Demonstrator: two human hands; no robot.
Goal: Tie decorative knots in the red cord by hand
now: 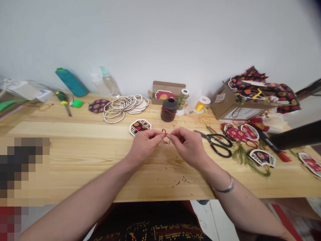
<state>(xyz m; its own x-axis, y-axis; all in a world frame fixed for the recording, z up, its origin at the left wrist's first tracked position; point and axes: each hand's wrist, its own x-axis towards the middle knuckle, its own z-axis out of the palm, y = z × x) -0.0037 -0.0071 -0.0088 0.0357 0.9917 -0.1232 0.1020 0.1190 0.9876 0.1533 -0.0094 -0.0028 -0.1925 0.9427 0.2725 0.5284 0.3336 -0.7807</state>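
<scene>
Fingertips meet over the middle of the table, with a thin red cord (pixel 164 131) looped between them. My left hand (pixel 146 142) pinches one side of the cord. On the other side my right hand (pixel 188 144) pinches it too. Behind my left hand lies a patterned ornament (pixel 139 127) with a pale cut-out frame and dark floral cloth. Beyond the fingers stands a black thread spool (pixel 169 110) with red strand around it. Black-handled scissors (pixel 217 142) rest just right of my right hand. Exactly how the cord is knotted is too small to tell.
Pale cut-out frames (pixel 114 115) lie stacked at the back, near a spray bottle (pixel 109 83). A green spool (pixel 183 99) and a yellow spool (pixel 200 106) stand right of centre. At right are a cardboard box (pixel 223 103), finished ornaments (pixel 262 158) and a black post (pixel 298 134).
</scene>
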